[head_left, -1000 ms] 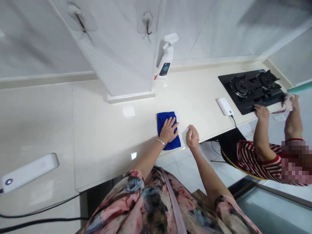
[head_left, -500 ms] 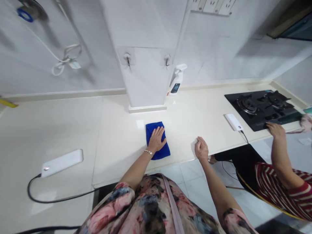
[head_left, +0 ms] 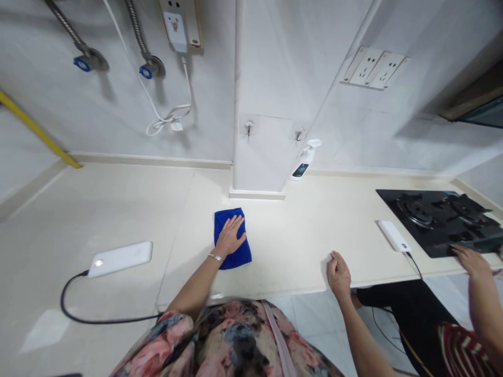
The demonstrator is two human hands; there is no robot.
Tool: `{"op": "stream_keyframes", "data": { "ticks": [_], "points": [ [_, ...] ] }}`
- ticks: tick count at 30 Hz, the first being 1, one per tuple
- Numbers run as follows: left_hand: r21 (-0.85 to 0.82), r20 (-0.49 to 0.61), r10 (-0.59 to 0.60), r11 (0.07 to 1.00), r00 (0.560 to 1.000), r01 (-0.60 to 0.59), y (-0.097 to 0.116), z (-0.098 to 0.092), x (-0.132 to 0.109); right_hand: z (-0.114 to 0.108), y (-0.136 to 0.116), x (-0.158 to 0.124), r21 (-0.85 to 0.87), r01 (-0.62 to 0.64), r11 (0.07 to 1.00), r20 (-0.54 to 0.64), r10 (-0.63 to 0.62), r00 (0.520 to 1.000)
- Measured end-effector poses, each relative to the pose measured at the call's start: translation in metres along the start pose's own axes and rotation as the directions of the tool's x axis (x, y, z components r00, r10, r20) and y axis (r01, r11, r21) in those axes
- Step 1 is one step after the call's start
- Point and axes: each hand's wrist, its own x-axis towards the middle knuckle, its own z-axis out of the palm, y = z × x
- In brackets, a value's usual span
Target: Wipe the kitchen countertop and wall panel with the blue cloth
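Note:
My left hand (head_left: 231, 235) lies flat with its fingers stretched out on a folded blue cloth (head_left: 239, 257), pressing it to the pale countertop (head_left: 283, 251). Part of the cloth is covered by the palm. Farther right, my right hand (head_left: 338, 272) rests at the counter's front edge with its fingers curled in; nothing shows in it. A white spray bottle (head_left: 302, 165) stands by the wall, partly behind the pillar (head_left: 261, 162).
To the left lies a white power bank (head_left: 121, 258) with a black cable. A second power bank (head_left: 393, 236) sits beside the black gas hob (head_left: 436, 209). At the far right, a co-worker's hand (head_left: 473, 260) touches the hob's front edge. A yellow pipe (head_left: 39, 128) meets the left corner.
My left hand has slid the cloth leftward over the counter, relative to the pillar. The right hand stays near the front edge. The view has swung left and up, showing more wall.

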Motion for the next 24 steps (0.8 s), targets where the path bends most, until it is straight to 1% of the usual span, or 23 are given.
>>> {"op": "stream_keyframes", "data": {
  "ticks": [4, 7, 10, 12, 14, 15, 16, 18, 19, 21, 24],
  "points": [
    [0.009, -0.017, -0.027, 1.0, 1.0, 0.027, -0.031, -0.017, 0.004, -0.001, 0.0, 0.0, 0.001, -0.023, 1.0, 0.019, 0.023, 1.0],
    [0.028, -0.004, -0.044, 0.999, 0.999, 0.045, -0.056, -0.034, 0.013, -0.002, -0.002, 0.0, 0.004, -0.039, 0.999, 0.026, 0.038, 0.999],
    [0.051, 0.059, -0.018, 0.999, 0.998, 0.015, -0.075, -0.051, 0.026, -0.003, -0.004, 0.0, -0.002, -0.055, 0.998, 0.033, 0.055, 0.998],
    [0.067, 0.124, 0.011, 0.998, 0.992, -0.019, -0.08, -0.059, 0.032, -0.003, -0.004, 0.0, -0.011, -0.055, 0.998, 0.034, 0.055, 0.998],
    [0.101, 0.14, -0.012, 0.995, 0.99, -0.002, -0.077, -0.059, 0.031, -0.003, -0.004, -0.001, -0.018, -0.051, 0.999, 0.028, 0.052, 0.998],
    [0.127, 0.113, -0.057, 0.991, 0.992, 0.043, -0.073, -0.056, 0.028, -0.003, -0.004, -0.001, -0.02, -0.05, 0.999, 0.023, 0.05, 0.998],
    [0.153, 0.067, -0.118, 0.982, 0.991, 0.107, -0.067, -0.051, 0.024, -0.002, -0.004, -0.002, -0.022, -0.049, 0.999, 0.018, 0.049, 0.999],
    [0.187, -0.044, -0.24, 0.952, 0.97, 0.244, -0.054, -0.039, 0.013, -0.002, -0.003, -0.003, -0.033, -0.042, 0.999, 0.016, 0.042, 0.999],
    [0.192, -0.074, -0.264, 0.943, 0.962, 0.273, -0.048, -0.032, 0.007, -0.002, -0.003, -0.004, -0.04, -0.035, 0.999, 0.022, 0.036, 0.999],
    [0.198, -0.109, -0.267, 0.938, 0.957, 0.285, -0.04, -0.023, -0.001, -0.003, -0.002, -0.005, -0.057, -0.023, 0.998, 0.039, 0.026, 0.999],
    [0.204, -0.128, -0.259, 0.938, 0.957, 0.281, -0.039, -0.019, 0.0, -0.006, -0.002, -0.005, -0.073, -0.031, 0.997, 0.046, 0.034, 0.998]
  ]
}}
